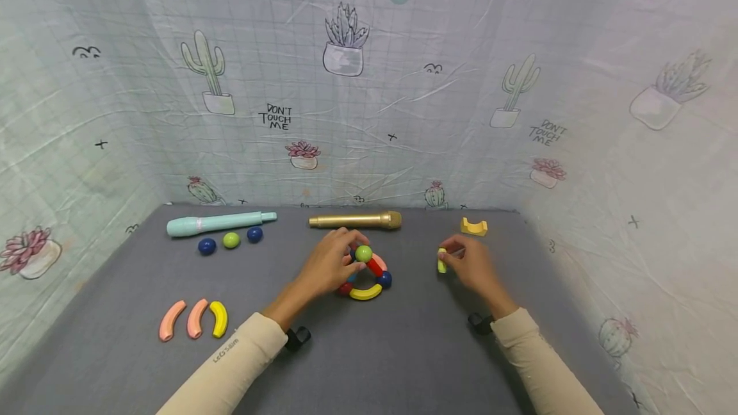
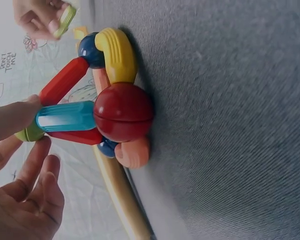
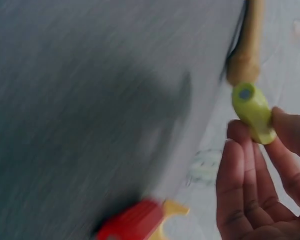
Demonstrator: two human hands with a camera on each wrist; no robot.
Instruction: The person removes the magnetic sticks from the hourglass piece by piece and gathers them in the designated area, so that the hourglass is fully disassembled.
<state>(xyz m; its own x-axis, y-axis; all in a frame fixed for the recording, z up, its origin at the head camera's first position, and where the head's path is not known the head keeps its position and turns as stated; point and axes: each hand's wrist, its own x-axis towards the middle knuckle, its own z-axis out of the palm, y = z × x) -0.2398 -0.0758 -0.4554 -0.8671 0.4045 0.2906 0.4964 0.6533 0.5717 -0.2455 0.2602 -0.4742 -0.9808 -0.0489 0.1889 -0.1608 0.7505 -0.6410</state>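
A pyramid of magnetic rods and balls (image 1: 375,266) stands on the grey table. Its base has curved yellow and pink rods joined by a red ball (image 2: 124,112) and blue balls; straight red rods and a blue rod (image 2: 67,116) rise to a green ball (image 1: 364,253) on top. My left hand (image 1: 331,261) pinches that apex between thumb and fingers. Off to the right, my right hand (image 1: 475,268) holds a short yellow-green rod (image 3: 254,114) by thumb and fingertips, raised over the table. A round grey-blue spot shows in the rod's end.
Behind lie a mint microphone-shaped piece (image 1: 221,223) and a gold microphone (image 1: 354,220). At left are blue balls, a green ball (image 1: 231,240) and curved pink and yellow rods (image 1: 219,319). A yellow bracket (image 1: 474,227) stands back right, near a red piece (image 3: 132,221). Printed cloth encloses the table.
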